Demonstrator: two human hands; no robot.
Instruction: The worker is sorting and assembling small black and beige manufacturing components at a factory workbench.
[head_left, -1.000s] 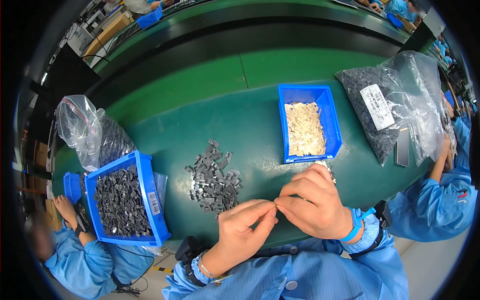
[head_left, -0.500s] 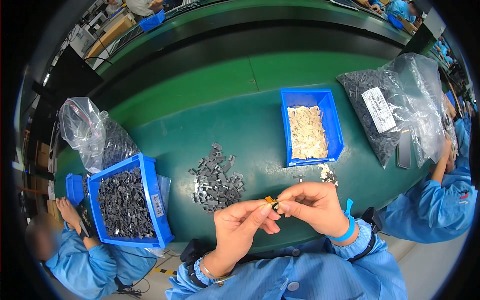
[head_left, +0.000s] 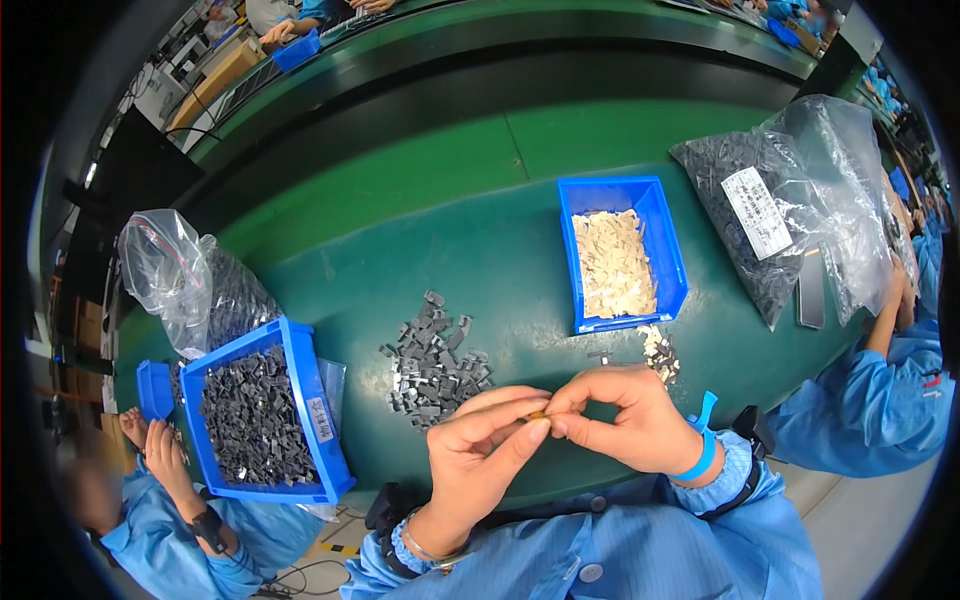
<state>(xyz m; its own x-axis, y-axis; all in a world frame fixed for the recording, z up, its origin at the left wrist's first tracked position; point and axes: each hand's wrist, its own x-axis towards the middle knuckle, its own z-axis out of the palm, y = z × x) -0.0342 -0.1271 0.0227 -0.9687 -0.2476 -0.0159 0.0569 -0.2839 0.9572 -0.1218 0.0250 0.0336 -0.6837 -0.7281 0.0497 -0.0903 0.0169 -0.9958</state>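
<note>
Light blue pinstriped smock (head_left: 500, 560), pale buttons (head_left: 591, 573), gathered cuffs (head_left: 737, 468), bright blue right wristband (head_left: 711, 458), plus a thin left bangle (head_left: 426, 552), pretty standard.

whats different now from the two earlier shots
The left hand and right hand now cover more of the small piece than half a second ago; no release shows. At left, a co-worker's second hand appears. Blue bins and dark pile stayed.

Bright, even light glints off the right-hand clear bag (head_left: 832, 185) (straight edges curve toward the black rim).
</note>
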